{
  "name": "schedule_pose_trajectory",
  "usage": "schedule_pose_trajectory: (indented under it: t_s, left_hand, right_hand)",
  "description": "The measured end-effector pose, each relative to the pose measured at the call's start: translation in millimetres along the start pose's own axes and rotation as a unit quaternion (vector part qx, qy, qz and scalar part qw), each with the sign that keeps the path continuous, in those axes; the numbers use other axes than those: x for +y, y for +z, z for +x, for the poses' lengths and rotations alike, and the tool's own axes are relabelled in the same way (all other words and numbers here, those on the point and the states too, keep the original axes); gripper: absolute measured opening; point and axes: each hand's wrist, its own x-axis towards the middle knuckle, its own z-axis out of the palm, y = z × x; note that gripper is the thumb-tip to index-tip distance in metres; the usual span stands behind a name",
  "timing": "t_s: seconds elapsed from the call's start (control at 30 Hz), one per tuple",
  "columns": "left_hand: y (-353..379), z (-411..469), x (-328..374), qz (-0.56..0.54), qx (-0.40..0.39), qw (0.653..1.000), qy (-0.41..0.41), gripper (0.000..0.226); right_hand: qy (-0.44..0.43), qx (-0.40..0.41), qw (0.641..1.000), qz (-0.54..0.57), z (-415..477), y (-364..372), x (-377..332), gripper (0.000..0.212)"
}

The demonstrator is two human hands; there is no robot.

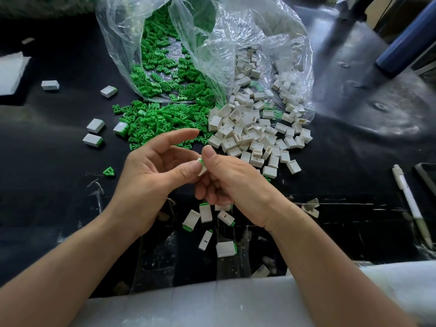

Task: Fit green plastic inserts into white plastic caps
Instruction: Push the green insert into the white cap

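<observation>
**A:** What lies farthest left?

**B:** A white foam sheet (pixel 10 72) on the black table (pixel 47 185). Next come a few assembled white caps with green ends (pixel 95 125), lying apart from one another. One loose green triangular plastic insert (pixel 109 171) lies near the left hand (pixel 151 175).

**A:** What is that hand doing?

**B:** Its thumb and curled fingers pinch a small white plastic cap (pixel 203 170), with the forefinger stretched out above.

**A:** And the right hand (pixel 233 182)?

**B:** It grips the same cap, fingers curled beneath it. Its thumb presses beside the green edge (pixel 200 160) showing at the cap's top. The cap sits between both hands, above the table.

**A:** Behind them?

**B:** A heap of green plastic inserts (pixel 160 121) spills from a clear plastic bag (pixel 212 55) and touches a heap of empty white caps (pixel 254 138) on its right. More finished caps (pixel 205 212) lie below the hands. A white pen (pixel 409 204) lies at the far right.
</observation>
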Motion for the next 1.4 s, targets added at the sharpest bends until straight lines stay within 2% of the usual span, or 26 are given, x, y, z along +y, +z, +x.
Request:
schedule_pose_trajectory:
  t_s: [0.17,0.23,0.43,0.8,0.93,1.17,1.23,1.4]
  left_hand:
    - [-2.3,1.7,-1.3,-0.027,-0.006,0.999,-0.031,0.043]
    - [-3.1,2.5,-2.0,-0.035,-0.002,0.999,-0.038,0.037]
    - [-1.4,2.0,-0.1,-0.043,-0.006,0.999,-0.03,0.037]
    - [0.0,0.6,-0.4,-0.028,0.0,0.999,-0.032,0.04]
    - [1.5,0.2,-1.0,-0.038,0.008,0.999,-0.038,0.041]
    - [3.0,0.5,-2.6,-0.053,0.023,0.997,-0.059,0.053]
    - [2.5,0.7,-4.7,-0.057,0.032,0.996,-0.064,0.043]
    - [1.9,0.3,-5.6,-0.059,0.037,0.995,-0.071,0.041]
  right_hand:
    - [-0.018,0.014,0.998,-0.053,-0.7,0.1,1.7,0.036]
    - [-0.022,0.012,0.999,-0.046,-0.9,-0.1,2.0,0.034]
    - [-0.033,0.02,0.999,-0.026,-2.1,-0.9,1.2,0.041]
    - [-0.048,0.053,0.992,-0.107,5.8,4.6,12.9,0.031]
    - [-0.054,0.077,0.984,-0.15,9.1,7.4,15.6,0.04]
    - [-0.07,0.098,0.971,-0.205,9.8,12.9,14.2,0.037]
    - [-0.07,0.1,0.97,-0.212,9.8,13.2,14.5,0.04]
    - [-0.069,0.104,0.967,-0.224,9.1,14.8,14.9,0.041]
